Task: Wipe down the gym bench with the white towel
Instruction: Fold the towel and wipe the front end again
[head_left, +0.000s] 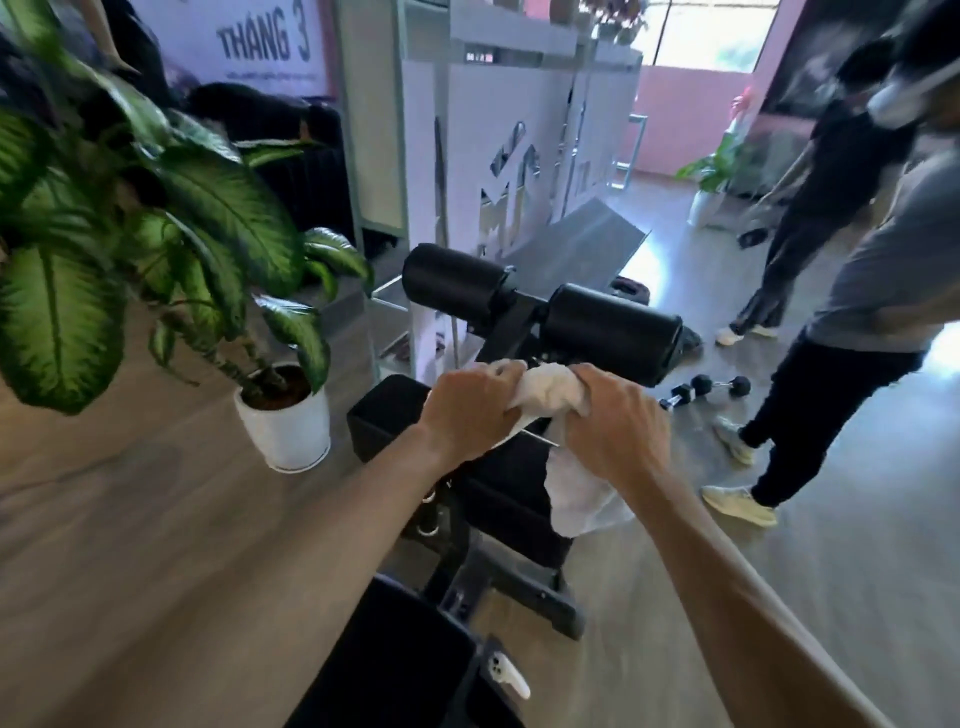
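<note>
A black gym bench (387, 415) runs away from me down the middle of the view, with two black foam rollers (613, 327) at its far end. The white towel (545, 389) is bunched between both my hands above the seat pad, and a loose end hangs down on the right. My left hand (467, 410) grips the towel's left part. My right hand (615, 423) grips its right part. Whether the towel touches the bench is hidden by my hands.
A large leafy plant in a white pot (285, 426) stands close to the bench's left side. Two people stand at the right (857, 312), with dumbbells (701, 387) on the floor near their feet. A white counter (493, 156) stands behind the bench.
</note>
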